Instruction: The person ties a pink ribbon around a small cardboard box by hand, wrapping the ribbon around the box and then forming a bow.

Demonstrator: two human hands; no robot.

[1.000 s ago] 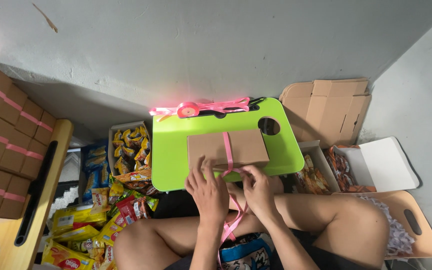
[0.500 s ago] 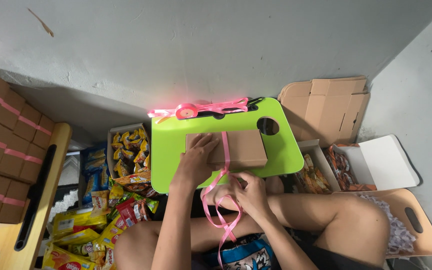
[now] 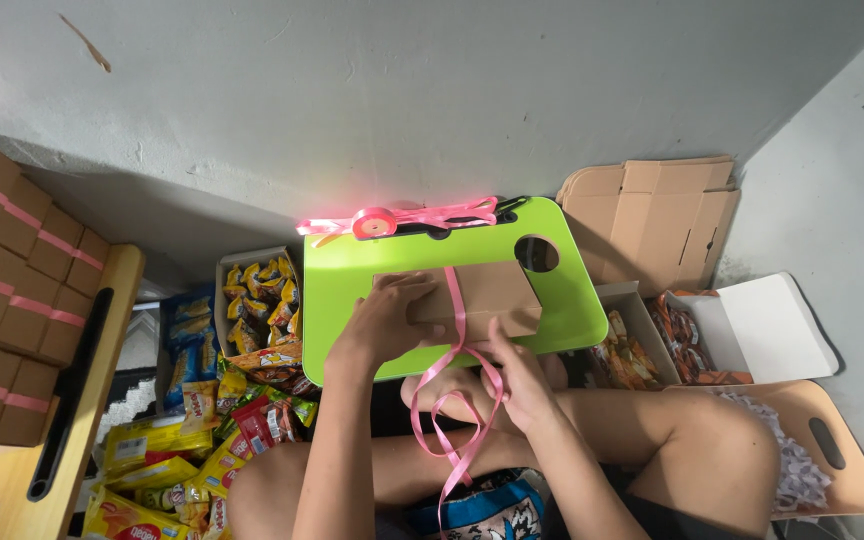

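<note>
One brown box (image 3: 487, 295) lies on a green lap tray (image 3: 342, 290), slightly right of the tray's middle, with one pink ribbon (image 3: 452, 400) running across its top and hanging in loops off the near edge. The left hand (image 3: 384, 322) lies flat on the box's left end, fingers spread, pressing it down. The right hand (image 3: 520, 378) sits just past the tray's near edge, fingers pinched on the ribbon. The two hands are close but apart.

One ribbon spool (image 3: 374, 222) rests at the tray's far edge, against the wall. The tray's left half and far strip are bare; a round hole (image 3: 537, 254) sits at its far right corner.

About ten tied boxes (image 3: 12, 290) are stacked at far left. Snack packets (image 3: 192, 450) crowd the floor left of the tray. Flat cartons (image 3: 652, 210) lean at right, hemming the tray in.
</note>
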